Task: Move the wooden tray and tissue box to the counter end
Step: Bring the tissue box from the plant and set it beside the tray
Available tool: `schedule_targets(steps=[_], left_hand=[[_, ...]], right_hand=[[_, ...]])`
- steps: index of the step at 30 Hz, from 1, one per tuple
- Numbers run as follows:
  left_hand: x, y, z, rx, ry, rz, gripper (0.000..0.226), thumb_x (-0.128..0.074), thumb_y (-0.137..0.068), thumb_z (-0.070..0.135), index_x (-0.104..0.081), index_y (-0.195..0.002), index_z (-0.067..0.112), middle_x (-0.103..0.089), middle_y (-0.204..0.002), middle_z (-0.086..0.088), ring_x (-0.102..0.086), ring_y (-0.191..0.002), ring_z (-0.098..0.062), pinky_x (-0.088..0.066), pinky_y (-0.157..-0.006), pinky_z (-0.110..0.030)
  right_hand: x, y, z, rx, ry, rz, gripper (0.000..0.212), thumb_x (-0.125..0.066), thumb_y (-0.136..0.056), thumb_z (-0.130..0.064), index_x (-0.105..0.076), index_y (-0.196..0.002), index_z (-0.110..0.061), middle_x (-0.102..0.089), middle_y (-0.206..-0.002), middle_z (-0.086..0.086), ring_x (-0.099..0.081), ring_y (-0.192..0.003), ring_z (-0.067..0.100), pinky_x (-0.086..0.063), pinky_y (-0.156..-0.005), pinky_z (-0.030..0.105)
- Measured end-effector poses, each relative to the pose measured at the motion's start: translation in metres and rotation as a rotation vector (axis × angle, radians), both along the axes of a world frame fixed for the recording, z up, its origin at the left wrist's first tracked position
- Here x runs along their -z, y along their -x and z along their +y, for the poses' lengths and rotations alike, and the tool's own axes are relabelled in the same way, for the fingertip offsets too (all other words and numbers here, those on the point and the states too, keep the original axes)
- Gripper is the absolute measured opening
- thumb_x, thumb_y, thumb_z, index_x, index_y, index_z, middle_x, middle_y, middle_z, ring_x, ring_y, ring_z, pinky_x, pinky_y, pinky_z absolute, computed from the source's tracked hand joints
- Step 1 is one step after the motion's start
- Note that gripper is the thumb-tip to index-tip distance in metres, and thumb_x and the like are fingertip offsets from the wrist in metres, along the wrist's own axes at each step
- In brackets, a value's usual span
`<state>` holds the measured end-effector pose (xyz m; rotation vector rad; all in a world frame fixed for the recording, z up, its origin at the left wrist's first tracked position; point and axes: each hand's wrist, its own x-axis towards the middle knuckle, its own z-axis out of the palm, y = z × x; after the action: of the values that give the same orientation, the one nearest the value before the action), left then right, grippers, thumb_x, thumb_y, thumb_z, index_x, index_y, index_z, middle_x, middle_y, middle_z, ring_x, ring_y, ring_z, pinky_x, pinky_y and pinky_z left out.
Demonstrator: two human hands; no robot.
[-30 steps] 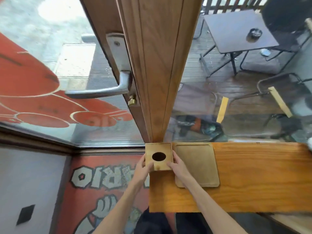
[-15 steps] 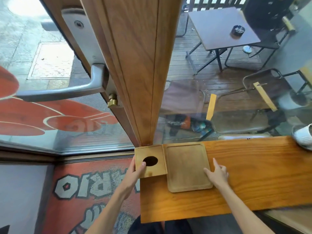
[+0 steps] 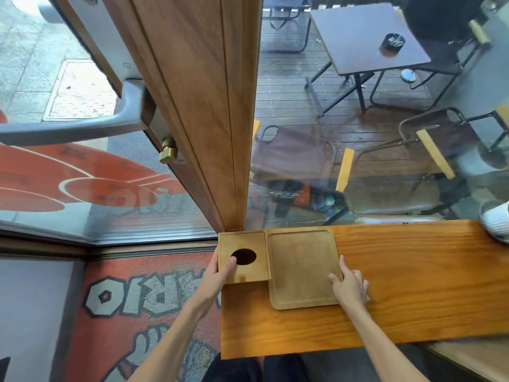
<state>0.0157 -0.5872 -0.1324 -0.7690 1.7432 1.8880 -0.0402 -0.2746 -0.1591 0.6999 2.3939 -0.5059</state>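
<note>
A square wooden tissue box (image 3: 249, 267) with a round hole in its top stands at the far left end of the wooden counter (image 3: 413, 285), against the window frame. My left hand (image 3: 217, 277) grips its left side, thumb on top near the hole. Touching the box's right side lies a flat wooden tray (image 3: 301, 268) with a raised rim. My right hand (image 3: 349, 285) rests on the tray's right edge, index finger and thumb spread on the rim.
A wooden door post (image 3: 220, 106) rises just behind the box, with a metal door handle (image 3: 82, 125) to its left. A white ribbed cup (image 3: 495, 224) sits at the counter's far right. Glass runs along the counter's back edge.
My right hand left the tissue box and moved right to the tray's right edge. The tray now lies close against the box. My left hand stays on the box.
</note>
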Motion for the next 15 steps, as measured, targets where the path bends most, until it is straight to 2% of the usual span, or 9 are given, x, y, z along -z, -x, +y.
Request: schedule_targets(steps=[4,6,8,10,12,14,15], left_hand=[[0.001,-0.0009,-0.0014,-0.002,-0.009,-0.013,0.075,-0.062,-0.08,0.065,-0.034,-0.146,0.042,-0.057,-0.138,0.013,-0.054,-0.128,-0.015,-0.039,-0.113,-0.05],[-0.0013,-0.001,-0.0012,0.004,-0.002,-0.006,0.07,-0.06,-0.085,0.059,-0.034,-0.147,0.04,-0.057,-0.136,0.018,-0.053,-0.127,-0.01,-0.039,-0.112,-0.043],[-0.0053,-0.0007,-0.0005,0.015,0.01,0.012,0.062,-0.056,-0.091,0.052,-0.034,-0.147,0.038,-0.057,-0.132,0.024,-0.053,-0.126,-0.004,-0.041,-0.106,-0.03],[-0.0059,-0.0005,-0.001,0.013,0.017,0.004,0.058,-0.054,-0.094,0.046,-0.033,-0.148,0.037,-0.056,-0.13,0.026,-0.052,-0.123,0.001,-0.04,-0.1,-0.024],[-0.0028,-0.0021,-0.0028,0.007,0.023,0.009,0.059,-0.053,-0.094,0.047,-0.033,-0.148,0.036,-0.055,-0.132,0.025,-0.051,-0.122,0.004,-0.041,-0.102,-0.024],[-0.0019,-0.0019,-0.0037,0.012,0.016,-0.015,0.063,-0.055,-0.091,0.054,-0.032,-0.148,0.041,-0.054,-0.138,0.021,-0.051,-0.128,-0.004,-0.039,-0.111,-0.034],[-0.0016,-0.0016,-0.0036,0.014,0.017,-0.021,0.061,-0.055,-0.091,0.055,-0.032,-0.146,0.044,-0.051,-0.138,0.024,-0.05,-0.129,-0.003,-0.033,-0.115,-0.036]], right_hand=[[0.0005,-0.0012,-0.0002,0.009,0.0,0.015,0.063,-0.053,-0.095,-0.034,-0.023,-0.15,-0.04,-0.042,-0.138,0.01,-0.034,-0.128,0.032,-0.032,-0.103,0.052],[0.0003,-0.0024,-0.0004,0.002,0.002,0.024,0.062,-0.053,-0.096,-0.035,-0.023,-0.15,-0.041,-0.042,-0.137,0.009,-0.034,-0.127,0.032,-0.033,-0.102,0.052],[0.0,-0.0026,-0.0002,-0.003,-0.003,0.025,0.062,-0.052,-0.096,-0.035,-0.023,-0.15,-0.042,-0.042,-0.137,0.009,-0.034,-0.127,0.032,-0.033,-0.102,0.052],[-0.0005,-0.0021,-0.0003,0.0,-0.007,0.021,0.062,-0.053,-0.096,-0.036,-0.023,-0.149,-0.042,-0.042,-0.137,0.009,-0.034,-0.127,0.032,-0.033,-0.102,0.052],[-0.0006,-0.0022,0.0001,-0.002,-0.005,0.023,0.061,-0.053,-0.096,-0.036,-0.024,-0.149,-0.042,-0.042,-0.137,0.009,-0.034,-0.126,0.033,-0.032,-0.102,0.052],[-0.0005,-0.003,0.0015,-0.008,0.005,0.03,0.061,-0.053,-0.095,-0.036,-0.024,-0.149,-0.042,-0.043,-0.135,0.009,-0.035,-0.125,0.032,-0.031,-0.102,0.051],[-0.0004,-0.0034,0.0024,-0.011,0.009,0.031,0.061,-0.053,-0.095,-0.036,-0.024,-0.149,-0.043,-0.043,-0.135,0.009,-0.035,-0.125,0.032,-0.031,-0.101,0.051]])
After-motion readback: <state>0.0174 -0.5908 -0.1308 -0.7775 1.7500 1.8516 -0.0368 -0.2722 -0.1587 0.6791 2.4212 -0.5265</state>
